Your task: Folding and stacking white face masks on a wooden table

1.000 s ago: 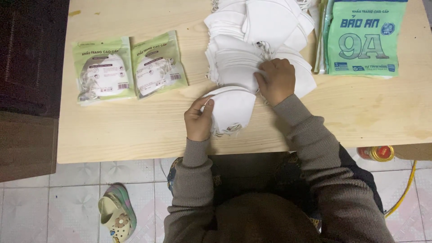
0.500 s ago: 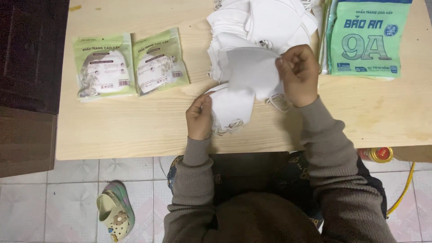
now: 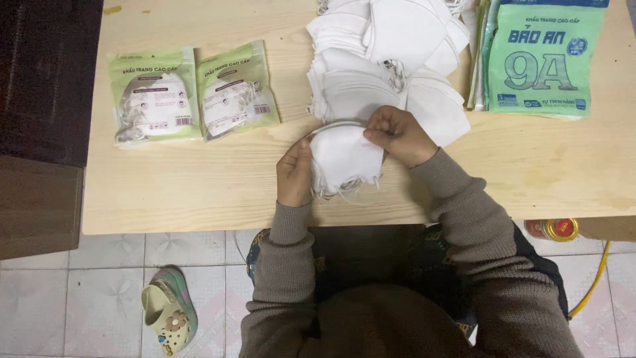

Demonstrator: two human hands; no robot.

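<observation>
A small stack of folded white face masks (image 3: 341, 162) lies near the front edge of the wooden table (image 3: 199, 185). My left hand (image 3: 295, 172) grips the stack's left edge. My right hand (image 3: 397, 136) pinches the top mask at its right corner, laying it on the stack. Just behind them spreads a larger heap of loose white masks (image 3: 391, 59). Thin ear loops trail out under the small stack.
Two green sealed mask packets (image 3: 154, 96) (image 3: 237, 89) lie at the table's left. A pile of empty green bags (image 3: 543, 56) sits at the right. A dark cabinet (image 3: 40, 119) stands left of the table. A clog (image 3: 169, 318) and a red-capped container (image 3: 556, 229) rest on the tiled floor.
My right hand lifted a mask off the big heap, carried it toward me and set it on the small stack. My left hand stayed on the stack.
</observation>
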